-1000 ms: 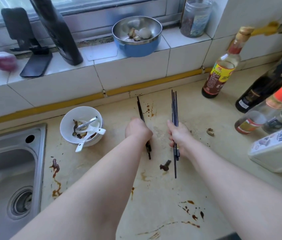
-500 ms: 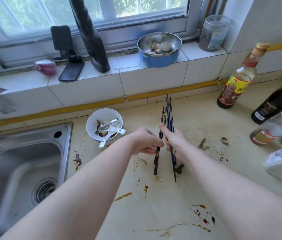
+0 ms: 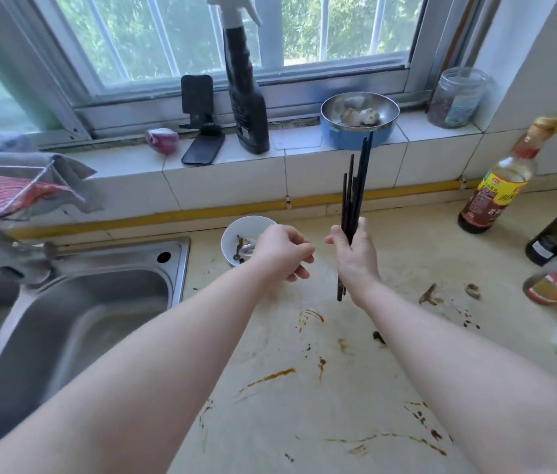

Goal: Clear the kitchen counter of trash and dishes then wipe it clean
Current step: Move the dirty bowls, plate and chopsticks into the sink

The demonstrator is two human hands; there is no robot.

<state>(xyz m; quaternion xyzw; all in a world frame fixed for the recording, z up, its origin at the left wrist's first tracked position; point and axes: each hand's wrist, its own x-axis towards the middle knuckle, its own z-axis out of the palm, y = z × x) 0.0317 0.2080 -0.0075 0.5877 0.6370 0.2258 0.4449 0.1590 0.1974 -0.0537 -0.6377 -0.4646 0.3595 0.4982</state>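
Note:
My right hand (image 3: 355, 258) grips a bundle of several dark chopsticks (image 3: 355, 186), held nearly upright above the stained beige counter (image 3: 304, 388). My left hand (image 3: 283, 251) hovers just left of it with fingers loosely curled, holding nothing. Behind the left hand a white bowl (image 3: 236, 230) with a spoon and food scraps sits on the counter near the sink (image 3: 75, 323). Small food scraps (image 3: 429, 295) and brown sauce smears lie on the counter to the right and in front.
Sauce bottles (image 3: 496, 186) crowd the right edge. On the window ledge stand a blue-and-steel bowl (image 3: 359, 121), a black spray bottle (image 3: 248, 97), a phone stand (image 3: 201, 131), an onion half (image 3: 162, 140) and a jar (image 3: 458, 97). A rack with cloths (image 3: 13, 186) hangs left above the tap.
The left hand passed its chopsticks to the right hand and let go. The right hand lifted the whole bundle upright off the counter. My view rose toward the window.

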